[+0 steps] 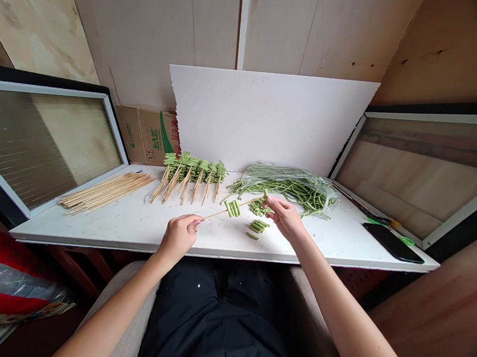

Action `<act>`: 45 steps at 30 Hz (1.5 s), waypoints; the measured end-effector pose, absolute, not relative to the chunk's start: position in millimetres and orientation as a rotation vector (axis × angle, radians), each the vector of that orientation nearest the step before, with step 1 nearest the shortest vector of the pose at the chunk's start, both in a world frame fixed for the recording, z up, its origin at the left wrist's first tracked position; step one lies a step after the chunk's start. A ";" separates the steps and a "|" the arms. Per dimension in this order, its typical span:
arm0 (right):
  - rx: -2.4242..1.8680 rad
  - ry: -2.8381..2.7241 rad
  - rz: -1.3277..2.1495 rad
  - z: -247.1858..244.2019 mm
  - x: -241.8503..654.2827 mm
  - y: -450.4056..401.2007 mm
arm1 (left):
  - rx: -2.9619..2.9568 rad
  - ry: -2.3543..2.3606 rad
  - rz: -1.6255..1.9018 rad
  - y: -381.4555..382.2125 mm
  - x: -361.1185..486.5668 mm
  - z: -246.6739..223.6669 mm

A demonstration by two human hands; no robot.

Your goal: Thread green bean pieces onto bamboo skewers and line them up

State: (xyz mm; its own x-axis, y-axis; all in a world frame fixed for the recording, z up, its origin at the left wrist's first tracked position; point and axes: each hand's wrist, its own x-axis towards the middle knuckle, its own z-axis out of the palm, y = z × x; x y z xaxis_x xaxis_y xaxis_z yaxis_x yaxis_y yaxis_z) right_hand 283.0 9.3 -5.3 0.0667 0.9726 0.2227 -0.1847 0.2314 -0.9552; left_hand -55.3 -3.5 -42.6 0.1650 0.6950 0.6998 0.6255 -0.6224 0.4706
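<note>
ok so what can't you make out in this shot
All in the head view:
- Near end of the skewer: hidden by the left hand.
- Whether the skewer's tip pierces the bean piece: too small, partly covered by the right hand.
- Cardboard box, right part: behind the white board.
- Red sack: cut off by the left edge.

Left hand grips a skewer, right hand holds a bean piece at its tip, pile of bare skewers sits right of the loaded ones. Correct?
One error: in the head view, the pile of bare skewers sits left of the loaded ones. The left hand does grip a skewer; the right hand holds a bean piece at its tip.
</note>
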 end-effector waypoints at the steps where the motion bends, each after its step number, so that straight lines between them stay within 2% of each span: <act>1: -0.927 -1.119 1.073 -4.6 281.9 9.0 | 2.340 1.330 1.475 -3.8 -55.3 -42.0; 19: -0.935 -1.042 0.958 -8.4 265.6 6.6 | 2.370 1.278 1.483 -2.0 -54.9 -53.7; 32: -0.868 -1.191 0.826 13.6 266.5 -9.3 | 2.365 1.157 1.517 1.0 -58.4 -65.7; 45: -0.633 -1.386 0.660 24.0 256.7 -23.3 | 2.277 1.045 1.214 7.0 -69.3 -61.2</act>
State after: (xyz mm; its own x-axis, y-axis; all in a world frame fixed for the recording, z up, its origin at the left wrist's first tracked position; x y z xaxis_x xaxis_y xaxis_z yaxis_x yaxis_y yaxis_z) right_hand 256.7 -23.3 24.0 0.0691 0.7428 0.6659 -0.0493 0.6692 -0.7414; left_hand -69.3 7.0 -61.2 0.3586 0.7471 0.5596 0.4423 -0.6639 0.6030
